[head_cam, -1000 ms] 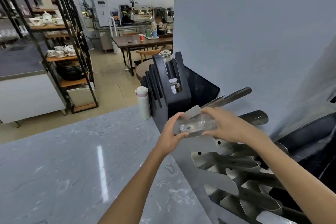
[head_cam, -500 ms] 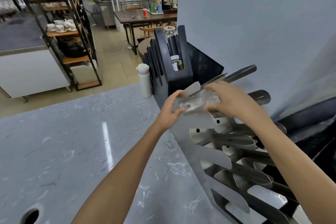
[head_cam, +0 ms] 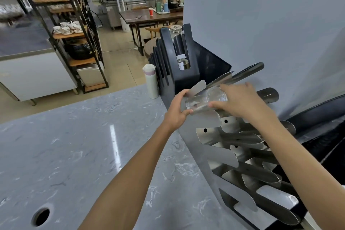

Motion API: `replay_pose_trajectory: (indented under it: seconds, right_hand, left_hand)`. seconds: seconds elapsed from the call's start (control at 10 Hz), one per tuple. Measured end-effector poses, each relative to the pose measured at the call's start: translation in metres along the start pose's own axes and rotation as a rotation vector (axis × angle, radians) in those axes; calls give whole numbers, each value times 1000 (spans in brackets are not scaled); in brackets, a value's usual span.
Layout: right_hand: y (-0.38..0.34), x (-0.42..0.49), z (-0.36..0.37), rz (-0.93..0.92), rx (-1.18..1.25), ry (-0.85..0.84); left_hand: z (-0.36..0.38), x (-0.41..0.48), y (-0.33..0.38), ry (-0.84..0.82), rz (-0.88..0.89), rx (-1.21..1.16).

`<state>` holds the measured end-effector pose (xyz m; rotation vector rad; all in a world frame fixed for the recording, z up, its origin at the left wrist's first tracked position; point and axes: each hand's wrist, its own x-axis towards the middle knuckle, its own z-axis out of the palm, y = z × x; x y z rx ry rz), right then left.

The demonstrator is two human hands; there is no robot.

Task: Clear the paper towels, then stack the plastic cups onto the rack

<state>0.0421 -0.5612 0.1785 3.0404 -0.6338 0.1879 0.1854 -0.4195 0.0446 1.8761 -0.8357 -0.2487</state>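
Note:
A clear plastic cup stack [head_cam: 204, 100] lies on its side in the top slot of the steel cup rack [head_cam: 224, 155], which stands on the right of the grey marble counter [head_cam: 84, 155]. My left hand [head_cam: 178, 110] grips the stack's open end at the rack's front tab. My right hand [head_cam: 240, 101] covers the other end from above, fingers curled round it. Both hands hold the cups together. No paper towels show in view.
A black slotted holder [head_cam: 179, 69] with a small bottle stands just behind the rack. A white thermos [head_cam: 151, 81] sits at the counter's far edge. A round hole [head_cam: 41, 216] opens in the counter at near left. A grey wall [head_cam: 261, 24] rises behind the rack.
The view has tilted down and closer. Both hands stay on the cups at the rack's top slot, with the cups pushed slightly further along it.

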Motion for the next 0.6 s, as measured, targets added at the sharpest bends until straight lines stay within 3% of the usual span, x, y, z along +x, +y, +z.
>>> replay_pose_trajectory:
  seconds: [0.4, 0.6]
  right_hand:
    - [-1, -8, 5, 10, 121, -22]
    - [-1, -18, 1, 21, 324, -87]
  left_hand:
    - [5, 4, 4, 41, -37, 136]
    - [-3, 0, 26, -22, -61, 185]
